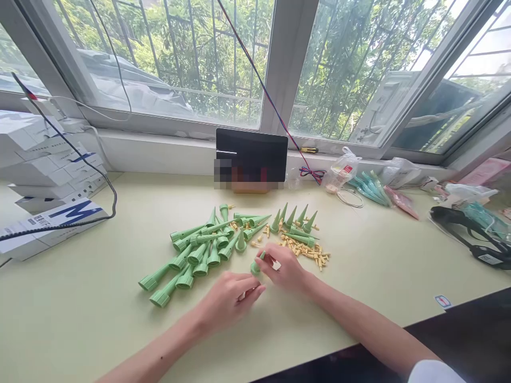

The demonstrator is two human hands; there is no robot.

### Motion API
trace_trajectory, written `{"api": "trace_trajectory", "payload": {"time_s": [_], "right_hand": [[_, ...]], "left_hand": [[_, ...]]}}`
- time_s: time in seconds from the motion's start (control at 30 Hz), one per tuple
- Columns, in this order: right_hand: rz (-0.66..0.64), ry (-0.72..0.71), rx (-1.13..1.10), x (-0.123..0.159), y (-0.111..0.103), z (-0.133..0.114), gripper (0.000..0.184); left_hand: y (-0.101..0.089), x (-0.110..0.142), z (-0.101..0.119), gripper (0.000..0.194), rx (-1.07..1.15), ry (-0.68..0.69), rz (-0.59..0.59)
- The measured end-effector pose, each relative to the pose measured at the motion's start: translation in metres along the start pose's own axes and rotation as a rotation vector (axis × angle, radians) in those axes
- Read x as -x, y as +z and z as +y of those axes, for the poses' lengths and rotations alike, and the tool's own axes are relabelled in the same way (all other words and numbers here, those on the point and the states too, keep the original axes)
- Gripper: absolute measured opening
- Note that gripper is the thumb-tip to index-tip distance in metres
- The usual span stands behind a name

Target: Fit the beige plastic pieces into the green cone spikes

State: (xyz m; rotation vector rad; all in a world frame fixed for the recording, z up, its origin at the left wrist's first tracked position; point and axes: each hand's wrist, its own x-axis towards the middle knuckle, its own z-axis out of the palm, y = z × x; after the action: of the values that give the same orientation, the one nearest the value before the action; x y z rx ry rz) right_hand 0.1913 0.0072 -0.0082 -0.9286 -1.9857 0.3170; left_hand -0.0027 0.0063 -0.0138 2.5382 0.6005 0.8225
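Note:
My right hand [284, 270] pinches a green plastic cone [256, 264] just above the pale green table [80, 319]. My left hand [229, 299] rests beside it with fingers curled, its tips close to the cone; whether it holds anything is hidden. A pile of green cone spikes [199, 250] lies flat to the left. A few cones [293, 218] stand upright behind my right hand. Small yellow pieces [307, 250] are scattered to the right of my hands.
A dark tablet [251, 157] leans against the window sill at the back. White boxes [51, 175] are stacked at the left with a black cable [80, 159] over them. Plastic bags [343, 173] and teal items [371, 189] lie at the back right, black straps [471, 229] at the far right.

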Motion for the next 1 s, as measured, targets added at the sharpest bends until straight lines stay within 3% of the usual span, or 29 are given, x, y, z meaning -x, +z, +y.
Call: {"api": "trace_trajectory", "payload": {"time_s": [0.13,0.23,0.37,0.53,0.6,0.77,1.0], "right_hand": [[-0.090,-0.088,0.060,-0.009,-0.022,-0.006,0.011],[-0.106,-0.086,0.120,-0.015,-0.052,-0.009,0.011],[0.150,0.064,0.305,-0.014,-0.104,-0.001,0.011],[0.510,0.359,0.564,-0.003,-0.150,0.041,0.024],[0.537,0.445,0.611,0.003,-0.156,0.063,0.027],[0.301,0.582,0.583,0.018,-0.151,0.103,0.034],[0.259,0.622,0.432,0.023,-0.141,0.107,0.033]], "left_hand": [[0.000,0.001,-0.002,0.034,-0.025,0.020,-0.003],[0.000,0.002,-0.005,0.035,-0.029,0.009,-0.006],[0.001,0.004,-0.005,0.037,-0.052,0.028,0.008],[0.004,0.004,-0.002,0.037,-0.078,0.054,-0.014],[0.004,0.003,-0.003,0.037,-0.083,0.047,-0.022],[0.002,0.002,-0.003,0.039,-0.084,0.033,-0.037],[-0.002,0.001,0.003,0.040,-0.092,0.050,-0.069]]}}
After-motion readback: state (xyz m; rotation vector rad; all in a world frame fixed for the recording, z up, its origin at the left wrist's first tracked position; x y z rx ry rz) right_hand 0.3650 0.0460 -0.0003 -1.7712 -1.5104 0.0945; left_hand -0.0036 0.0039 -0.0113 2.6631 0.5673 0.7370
